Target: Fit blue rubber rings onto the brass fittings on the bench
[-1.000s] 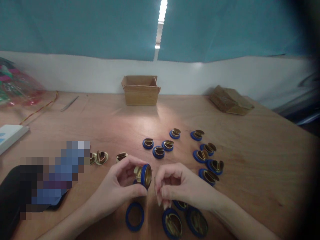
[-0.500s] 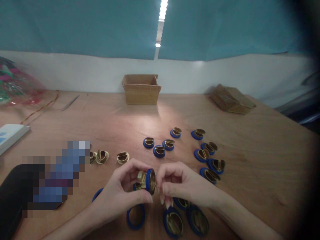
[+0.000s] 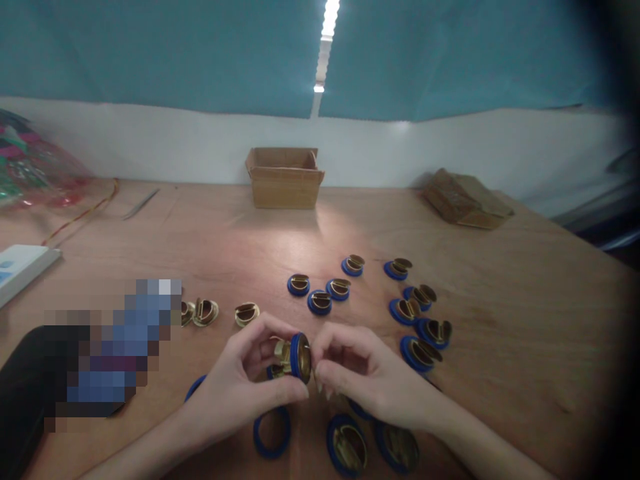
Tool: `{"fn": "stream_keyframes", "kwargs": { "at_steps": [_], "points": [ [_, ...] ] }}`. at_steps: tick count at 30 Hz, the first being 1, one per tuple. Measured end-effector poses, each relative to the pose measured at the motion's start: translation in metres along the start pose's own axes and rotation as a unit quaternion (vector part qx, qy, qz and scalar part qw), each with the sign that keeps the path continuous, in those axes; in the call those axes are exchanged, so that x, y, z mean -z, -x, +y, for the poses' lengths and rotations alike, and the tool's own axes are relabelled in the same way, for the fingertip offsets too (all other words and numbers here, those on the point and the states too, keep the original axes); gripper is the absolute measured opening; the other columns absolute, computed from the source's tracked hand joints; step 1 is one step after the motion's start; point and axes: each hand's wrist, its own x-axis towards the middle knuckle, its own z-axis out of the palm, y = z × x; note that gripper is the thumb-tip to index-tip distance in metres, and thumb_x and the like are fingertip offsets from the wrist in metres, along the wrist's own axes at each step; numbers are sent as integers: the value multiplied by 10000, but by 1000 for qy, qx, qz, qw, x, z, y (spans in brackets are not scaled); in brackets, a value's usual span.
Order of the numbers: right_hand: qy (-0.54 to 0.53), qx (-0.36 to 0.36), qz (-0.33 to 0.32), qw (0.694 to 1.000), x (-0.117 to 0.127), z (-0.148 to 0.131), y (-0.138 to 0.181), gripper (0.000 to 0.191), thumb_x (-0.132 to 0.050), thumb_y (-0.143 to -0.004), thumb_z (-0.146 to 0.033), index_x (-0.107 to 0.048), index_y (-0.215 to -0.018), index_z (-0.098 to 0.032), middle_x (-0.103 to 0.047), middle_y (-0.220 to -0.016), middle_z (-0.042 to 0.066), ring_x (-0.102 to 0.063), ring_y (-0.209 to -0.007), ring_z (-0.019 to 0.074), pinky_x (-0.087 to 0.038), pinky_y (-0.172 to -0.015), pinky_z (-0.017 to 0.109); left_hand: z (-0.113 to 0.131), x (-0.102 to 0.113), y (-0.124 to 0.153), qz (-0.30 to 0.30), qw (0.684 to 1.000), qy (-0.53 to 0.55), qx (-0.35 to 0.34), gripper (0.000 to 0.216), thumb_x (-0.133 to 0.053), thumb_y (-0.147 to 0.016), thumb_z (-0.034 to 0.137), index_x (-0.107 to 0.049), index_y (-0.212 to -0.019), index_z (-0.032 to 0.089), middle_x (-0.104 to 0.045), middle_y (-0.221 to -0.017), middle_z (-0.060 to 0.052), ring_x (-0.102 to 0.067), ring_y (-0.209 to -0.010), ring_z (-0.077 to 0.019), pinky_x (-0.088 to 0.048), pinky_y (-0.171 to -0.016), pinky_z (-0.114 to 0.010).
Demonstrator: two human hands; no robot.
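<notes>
My left hand point(image 3: 240, 383) holds a round brass fitting with a blue ring point(image 3: 299, 359) between thumb and fingers, turned on its side with its round face to the right. Close against that face is my right hand point(image 3: 363, 370), its thumb and fingertips pinched together; what they hold, if anything, is too small to make out. Below the hands lie a loose blue ring point(image 3: 256, 437) and brass fittings in blue rings point(image 3: 346, 445). Another blue ring point(image 3: 194, 388) is partly hidden by my left wrist.
Several ringed brass fittings point(image 3: 319, 303) lie ahead and to the right. Brass fittings without rings point(image 3: 247, 315) are at left, near a blurred-out blue object point(image 3: 120, 353). An open cardboard box point(image 3: 285, 190) and a crumpled carton point(image 3: 465, 200) stand at the back.
My right hand has shifted slightly, its fingers curling closer together beside the fitting. My left hand keeps its hold, and the fitting's face has turned a little more into view.
</notes>
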Motion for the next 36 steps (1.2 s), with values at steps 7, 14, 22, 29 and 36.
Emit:
{"fn": "stream_keyframes", "kwargs": {
  "at_steps": [7,14,22,29,36],
  "points": [
    [185,90,21,978,-2,-4,3,132,-551,-896,-165,-541,-766,-187,-542,-693,-40,-498,-618,96,-400,-578,216,-1,3,4,-21,999,-44,8,419,-820,-720,111,-577,-1029,254,-710,-962,17,-676,-900,-139,-505,-779,-242],
    [263,140,34,954,-5,-3,7,121,-532,-872,-126,-506,-780,-201,-553,-702,-40,-517,-632,106,-407,-613,230,1,4,4,-11,996,-88,4,429,-837,-690,124,-600,-1025,247,-689,-939,13,-669,-879,-154,-503,-772,-251],
    [292,179,46,938,-5,-3,5,131,-523,-873,-107,-489,-790,-203,-542,-699,-39,-507,-599,95,-393,-567,211,4,3,5,-53,994,-88,-20,462,-810,-748,190,-598,-1147,283,-701,-1024,-5,-656,-982,-175,-485,-883,-279],
    [378,264,61,885,-13,11,8,123,-509,-921,-147,-521,-804,-184,-590,-707,20,-529,-621,135,-409,-544,245,4,5,5,-51,987,-117,-98,164,-598,-933,323,-643,-1080,267,-616,-1024,-25,-590,-996,-170,-467,-871,-267],
    [465,333,65,818,-13,12,9,211,-455,-977,-144,-607,-830,-152,-665,-747,79,-582,-695,181,-467,-618,294,11,5,7,-93,985,-108,-102,163,-577,-944,298,-629,-1088,244,-592,-1151,-60,-551,-1106,-210,-432,-967,-321]
  ]
}}
